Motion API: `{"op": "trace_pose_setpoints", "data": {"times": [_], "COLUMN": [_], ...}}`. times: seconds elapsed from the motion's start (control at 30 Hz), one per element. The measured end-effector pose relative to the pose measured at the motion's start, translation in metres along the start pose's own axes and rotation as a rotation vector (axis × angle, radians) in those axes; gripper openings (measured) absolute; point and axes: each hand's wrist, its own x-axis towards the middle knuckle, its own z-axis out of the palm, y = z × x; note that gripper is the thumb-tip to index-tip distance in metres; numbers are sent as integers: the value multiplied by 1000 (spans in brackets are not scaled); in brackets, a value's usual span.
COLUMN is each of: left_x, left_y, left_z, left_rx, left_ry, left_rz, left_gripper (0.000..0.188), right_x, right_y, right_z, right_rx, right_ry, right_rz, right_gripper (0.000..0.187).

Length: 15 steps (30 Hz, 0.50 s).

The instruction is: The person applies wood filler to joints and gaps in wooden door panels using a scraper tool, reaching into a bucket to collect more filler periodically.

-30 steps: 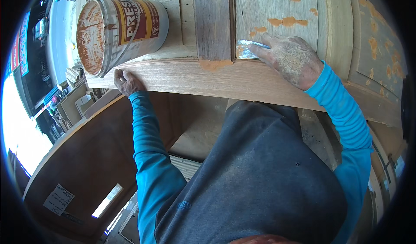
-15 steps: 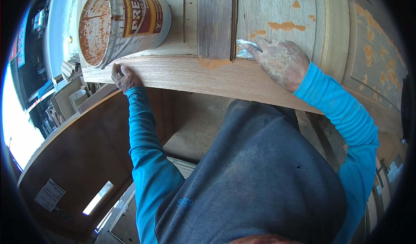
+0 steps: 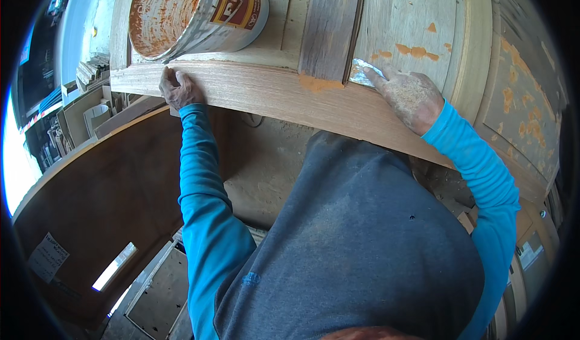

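My right hand point(image 3: 414, 98) is closed around a putty knife, its shiny metal blade point(image 3: 364, 72) smeared and lying flat on the pale wood panel point(image 3: 405, 20). The blade sits beside the lower end of a dark wood strip point(image 3: 329, 32). Orange-brown filler point(image 3: 320, 84) covers the joint under that strip, and more filler patches point(image 3: 417, 52) dot the panel. At the near rail point(image 3: 254, 89), my left hand point(image 3: 182, 90) rests with curled fingers below the bucket; whatever it may hold is hidden. Pale dust coats the back of my right hand.
A tilted bucket point(image 3: 241, 32) with filler-smeared insides lies on the panel at the upper left. A curved brown panel point(image 3: 115, 189) with a paper note point(image 3: 48, 257) stands at lower left. Stacked wood offcuts point(image 3: 93, 71) are beyond it. A filler-spotted board point(image 3: 522, 92) is at right.
The whole view has shifted, so the bucket and panel appear further right and slightly higher. The putty knife stays at about the same place on the panel.
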Motion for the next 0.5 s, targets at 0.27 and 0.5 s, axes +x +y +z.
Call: {"op": "trace_pose_setpoints", "data": {"times": [0.27,0.5], "left_x": [-2,-1], "left_y": [0,8], "left_z": [0,-3], "left_rx": [37,112], "left_ry": [28,-26], "left_rz": [14,-3], "left_gripper": [41,44], "right_x": [-4,2], "right_y": [22,24], "right_z": [-22,1], "right_rx": [28,100], "right_ry": [-61,3], "right_rz": [-4,-65], "right_gripper": [46,52]}}
